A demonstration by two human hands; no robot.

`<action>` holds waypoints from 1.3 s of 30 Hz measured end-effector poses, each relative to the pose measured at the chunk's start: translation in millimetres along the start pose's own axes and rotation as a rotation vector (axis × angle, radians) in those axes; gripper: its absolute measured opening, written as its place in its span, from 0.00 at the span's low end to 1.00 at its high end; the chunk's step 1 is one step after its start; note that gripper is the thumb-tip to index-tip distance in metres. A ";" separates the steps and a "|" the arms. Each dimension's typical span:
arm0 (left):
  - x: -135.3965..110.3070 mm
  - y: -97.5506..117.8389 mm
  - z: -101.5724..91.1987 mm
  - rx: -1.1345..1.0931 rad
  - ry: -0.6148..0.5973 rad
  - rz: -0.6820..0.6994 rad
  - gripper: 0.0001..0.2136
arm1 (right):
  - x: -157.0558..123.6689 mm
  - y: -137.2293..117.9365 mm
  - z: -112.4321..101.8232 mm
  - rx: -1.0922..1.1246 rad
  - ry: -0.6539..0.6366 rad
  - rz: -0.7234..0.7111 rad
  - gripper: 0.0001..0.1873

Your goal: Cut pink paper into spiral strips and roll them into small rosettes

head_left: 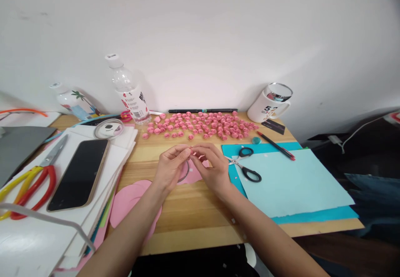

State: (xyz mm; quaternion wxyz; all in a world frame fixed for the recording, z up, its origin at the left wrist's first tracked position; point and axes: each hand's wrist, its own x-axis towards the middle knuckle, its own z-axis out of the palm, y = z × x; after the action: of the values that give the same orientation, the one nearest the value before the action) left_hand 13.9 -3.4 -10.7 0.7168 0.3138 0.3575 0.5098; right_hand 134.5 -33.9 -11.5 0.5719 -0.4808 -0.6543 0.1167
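Left hand (pixel 171 166) and right hand (pixel 213 166) met over the desk (pixel 187 218), fingertips pinched nearly closed on a small pink piece (pixel 191 149), likely rolled paper, mostly hidden. Pink curls (pixel 214 124) lay beyond, scissors (pixel 251 174) right.

Pink rolls (pixel 214 124): matt paper. Tabletop (pixel 184 218): smooth, grained wood. Clear bottle (pixel 126 87): glossy plastic. Black-handled scissors (pixel 236 162): shiny metal, smooth plastic.
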 end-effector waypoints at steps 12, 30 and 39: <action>-4.4 4.7 4.2 0.202 0.079 0.127 0.07 | 1.9 -0.2 2.5 0.291 -0.036 0.322 0.05; -7.5 8.0 9.9 0.287 0.113 0.135 0.09 | 5.0 0.8 3.1 0.471 -0.027 0.534 0.07; -6.4 5.9 7.4 0.299 0.100 0.154 0.11 | 5.8 -0.9 2.0 0.459 -0.053 0.590 0.07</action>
State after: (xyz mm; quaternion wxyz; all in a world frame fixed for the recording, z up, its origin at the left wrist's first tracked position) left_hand 15.6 -8.4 -0.6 0.6022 0.4174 0.4394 0.5196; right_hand 132.9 -29.1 -7.8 0.5895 -0.5048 -0.4587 0.4327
